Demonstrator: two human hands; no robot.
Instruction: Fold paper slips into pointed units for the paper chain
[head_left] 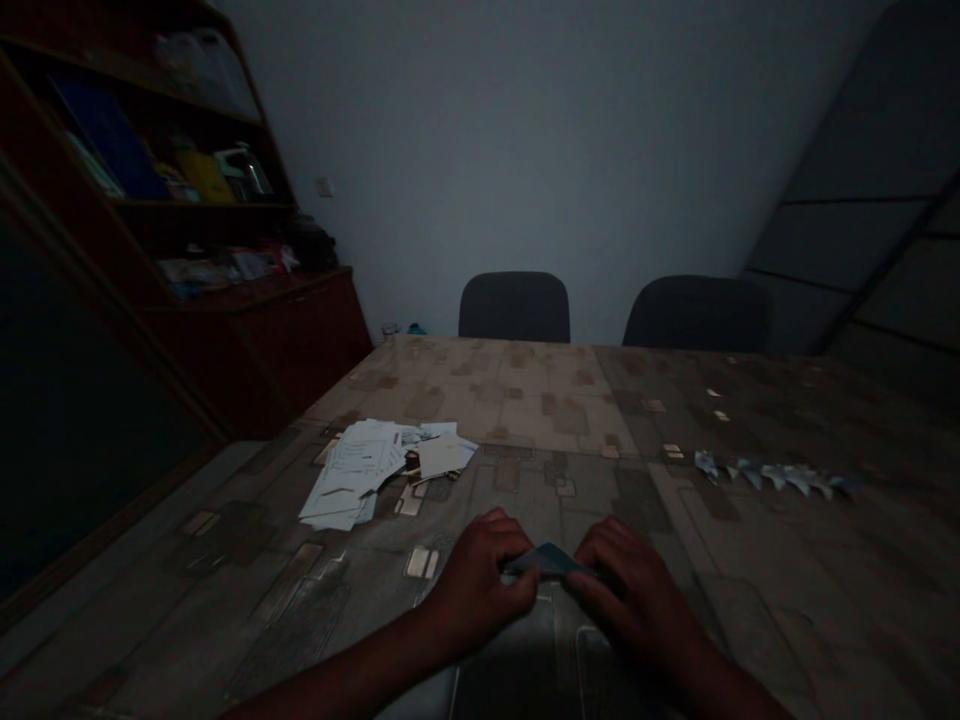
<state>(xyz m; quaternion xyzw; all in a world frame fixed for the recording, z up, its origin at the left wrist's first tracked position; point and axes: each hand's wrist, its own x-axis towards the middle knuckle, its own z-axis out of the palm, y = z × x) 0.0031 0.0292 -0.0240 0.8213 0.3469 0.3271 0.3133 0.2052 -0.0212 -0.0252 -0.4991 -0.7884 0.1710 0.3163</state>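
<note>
Between my two hands is a small folded piece of paper (pixel 551 558), bluish-grey, with a peak pointing away from me. My left hand (pixel 487 568) pinches its left end between thumb and fingers. At the right end, my right hand (pixel 622 572) grips it the same way. Both hands are low over the near part of the table. To the left lies a loose pile of printed paper sheets and cards (pixel 367 470). Over on the right, a row of several small folded paper pieces (pixel 772 474) stretches across the tablecloth.
A patterned cloth covers the table (pixel 517 385). Two dark chairs (pixel 514 305) stand at its far side, before a pale wall. A brown shelf unit (pixel 292 330) with bottles, folders and bags rises at the left. The room is dim.
</note>
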